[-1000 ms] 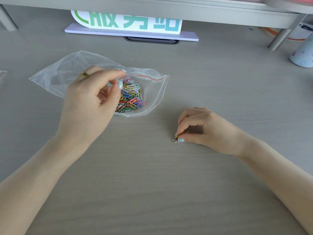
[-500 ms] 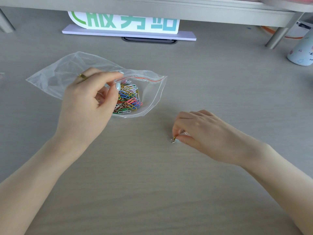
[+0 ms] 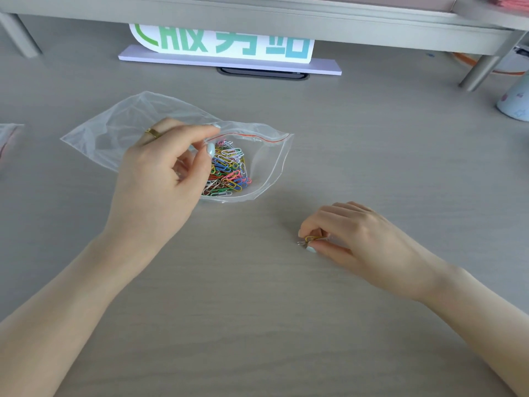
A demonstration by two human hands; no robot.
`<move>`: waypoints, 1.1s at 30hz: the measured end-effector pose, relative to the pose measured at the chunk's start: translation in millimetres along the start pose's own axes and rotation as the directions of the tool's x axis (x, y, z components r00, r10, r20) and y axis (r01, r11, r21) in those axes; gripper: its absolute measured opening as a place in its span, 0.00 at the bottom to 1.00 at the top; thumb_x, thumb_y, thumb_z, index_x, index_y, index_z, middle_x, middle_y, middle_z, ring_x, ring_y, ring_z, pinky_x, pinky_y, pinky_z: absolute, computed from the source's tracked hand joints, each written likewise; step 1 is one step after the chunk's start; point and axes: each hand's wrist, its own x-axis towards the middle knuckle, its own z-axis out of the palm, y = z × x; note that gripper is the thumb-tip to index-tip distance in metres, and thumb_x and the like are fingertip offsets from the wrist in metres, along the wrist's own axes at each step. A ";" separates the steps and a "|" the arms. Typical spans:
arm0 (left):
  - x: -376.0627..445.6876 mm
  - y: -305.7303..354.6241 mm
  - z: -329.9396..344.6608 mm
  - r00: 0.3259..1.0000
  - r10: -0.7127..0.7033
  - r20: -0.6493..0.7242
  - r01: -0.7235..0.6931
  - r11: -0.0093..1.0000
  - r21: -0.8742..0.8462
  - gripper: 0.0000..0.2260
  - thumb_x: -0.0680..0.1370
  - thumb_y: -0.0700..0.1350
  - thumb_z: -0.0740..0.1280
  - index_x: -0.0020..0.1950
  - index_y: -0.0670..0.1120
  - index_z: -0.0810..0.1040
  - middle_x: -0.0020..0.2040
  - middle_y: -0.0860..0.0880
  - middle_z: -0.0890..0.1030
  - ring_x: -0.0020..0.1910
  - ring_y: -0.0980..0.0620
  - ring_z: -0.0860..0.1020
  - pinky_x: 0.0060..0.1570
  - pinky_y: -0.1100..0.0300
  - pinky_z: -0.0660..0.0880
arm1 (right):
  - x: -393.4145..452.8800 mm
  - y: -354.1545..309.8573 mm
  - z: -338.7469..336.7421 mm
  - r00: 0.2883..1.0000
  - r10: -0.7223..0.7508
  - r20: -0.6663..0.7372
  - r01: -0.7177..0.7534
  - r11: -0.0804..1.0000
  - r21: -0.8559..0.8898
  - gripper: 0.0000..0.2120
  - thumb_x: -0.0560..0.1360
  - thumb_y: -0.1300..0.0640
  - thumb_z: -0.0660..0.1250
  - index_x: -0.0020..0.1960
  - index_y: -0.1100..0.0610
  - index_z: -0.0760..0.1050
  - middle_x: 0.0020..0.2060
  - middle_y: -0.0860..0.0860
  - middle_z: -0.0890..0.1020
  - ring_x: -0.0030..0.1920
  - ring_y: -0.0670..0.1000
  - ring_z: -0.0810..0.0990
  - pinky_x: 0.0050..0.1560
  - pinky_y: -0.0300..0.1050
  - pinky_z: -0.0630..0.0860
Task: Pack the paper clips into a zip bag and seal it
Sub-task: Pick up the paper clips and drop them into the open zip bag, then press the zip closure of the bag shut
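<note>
A clear zip bag with a red seal line lies on the grey desk, its mouth facing right and gaping. A pile of coloured paper clips lies inside near the mouth. My left hand pinches the bag's upper lip between thumb and fingers and holds the mouth up. To the lower right, my right hand rests on the desk and pinches a few loose paper clips, yellow and silver, at its fingertips.
A white sign with green letters stands at the back under a grey shelf. A pale cup sits at the far right beside the shelf leg. Another bag's corner shows at the left edge.
My right hand's fingers have curled tighter over the loose clips on the desk. My left hand keeps its pinch on the bag's lip.
</note>
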 end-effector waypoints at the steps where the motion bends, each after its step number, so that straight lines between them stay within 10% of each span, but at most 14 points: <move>1: -0.2 0.0 -0.2 1.000 -0.003 0.003 0.003 1.000 -0.006 0.12 0.75 0.37 0.62 0.55 0.44 0.80 0.42 0.60 0.72 0.37 0.59 0.74 0.37 0.72 0.68 | 1.2 0.3 0.2 1.000 0.000 0.008 0.000 1.000 0.021 0.07 0.75 0.52 0.56 0.47 0.49 0.72 0.38 0.36 0.71 0.39 0.42 0.70 0.46 0.35 0.66; 9: 0.4 0.4 -1.8 1.000 -0.005 0.017 0.006 1.000 -0.009 0.11 0.74 0.38 0.63 0.54 0.44 0.80 0.42 0.51 0.76 0.37 0.57 0.74 0.37 0.72 0.69 | 23.1 -10.3 -0.6 0.997 -0.015 0.072 0.013 0.999 0.033 0.09 0.76 0.51 0.52 0.47 0.49 0.71 0.41 0.37 0.69 0.41 0.41 0.67 0.45 0.36 0.65; 14: 1.7 0.4 -3.7 1.000 -0.008 0.009 0.008 1.000 -0.021 0.11 0.74 0.37 0.63 0.55 0.44 0.80 0.40 0.53 0.74 0.38 0.59 0.74 0.37 0.73 0.69 | 75.3 -34.0 1.4 0.984 0.160 -0.077 -0.116 0.907 0.405 0.06 0.76 0.61 0.62 0.48 0.53 0.76 0.43 0.46 0.76 0.39 0.45 0.73 0.42 0.39 0.70; 23: 1.6 0.4 -5.6 0.999 -0.045 0.029 0.045 0.999 0.000 0.12 0.75 0.45 0.61 0.55 0.45 0.80 0.42 0.53 0.76 0.37 0.57 0.73 0.37 0.73 0.68 | 141.0 -59.1 11.6 0.978 0.171 -0.121 -0.108 0.907 0.407 0.06 0.73 0.58 0.63 0.38 0.50 0.71 0.26 0.42 0.68 0.29 0.43 0.69 0.30 0.34 0.64; 28: 1.1 15.0 -8.0 0.986 -0.062 0.157 0.006 0.943 0.334 0.15 0.70 0.47 0.66 0.56 0.49 0.78 0.43 0.51 0.78 0.33 0.50 0.75 0.24 0.64 0.62 | 140.0 -44.7 7.9 0.975 0.177 -0.133 -0.122 0.931 0.343 0.15 0.69 0.64 0.61 0.27 0.49 0.66 0.26 0.43 0.67 0.31 0.44 0.67 0.31 0.39 0.62; 33: -6.8 15.2 -8.5 0.936 -0.134 0.326 -0.086 0.809 0.581 0.33 0.55 0.41 0.78 0.59 0.42 0.77 0.30 0.47 0.77 0.21 0.47 0.73 0.27 0.71 0.45 | 132.8 -16.3 4.2 0.985 0.080 -0.156 -0.056 0.987 0.153 0.15 0.75 0.54 0.53 0.43 0.57 0.78 0.42 0.52 0.82 0.47 0.54 0.78 0.49 0.49 0.73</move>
